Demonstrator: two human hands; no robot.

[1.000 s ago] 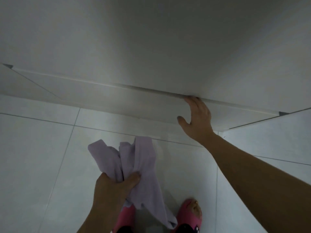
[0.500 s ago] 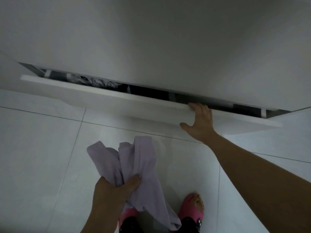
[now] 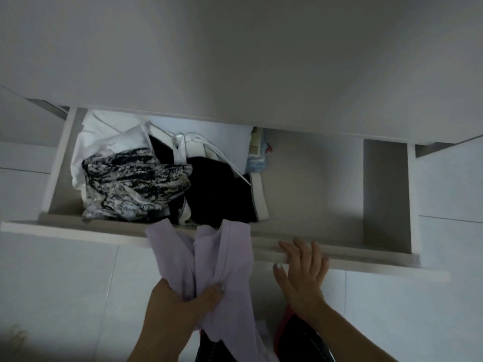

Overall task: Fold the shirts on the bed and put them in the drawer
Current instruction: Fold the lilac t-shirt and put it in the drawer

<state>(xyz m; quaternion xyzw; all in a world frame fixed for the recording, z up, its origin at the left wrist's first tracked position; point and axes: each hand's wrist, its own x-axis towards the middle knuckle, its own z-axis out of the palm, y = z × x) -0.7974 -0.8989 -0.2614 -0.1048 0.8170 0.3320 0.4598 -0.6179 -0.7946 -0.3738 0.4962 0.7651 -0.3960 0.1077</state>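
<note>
Now left hand (image 3: 180,301) grips lilac shirt (image 3: 222,259); right hand (image 3: 300,273) on drawer (image 3: 366,257).

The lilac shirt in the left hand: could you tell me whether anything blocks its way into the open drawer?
Nothing visible does. The drawer is open, its right half bare. Clothes fill the left half, so the lilac shirt in the left hand fits right.

Both hands forward at the drawer front

The left hand (image 3: 183,301) is clenched, thumb across its fingers, gripping a lilac shirt (image 3: 222,259) just before the drawer front (image 3: 78,232). The right hand (image 3: 300,270) lies to its right, fingers spread and hooked over that front's top edge, forearm running back.
</note>
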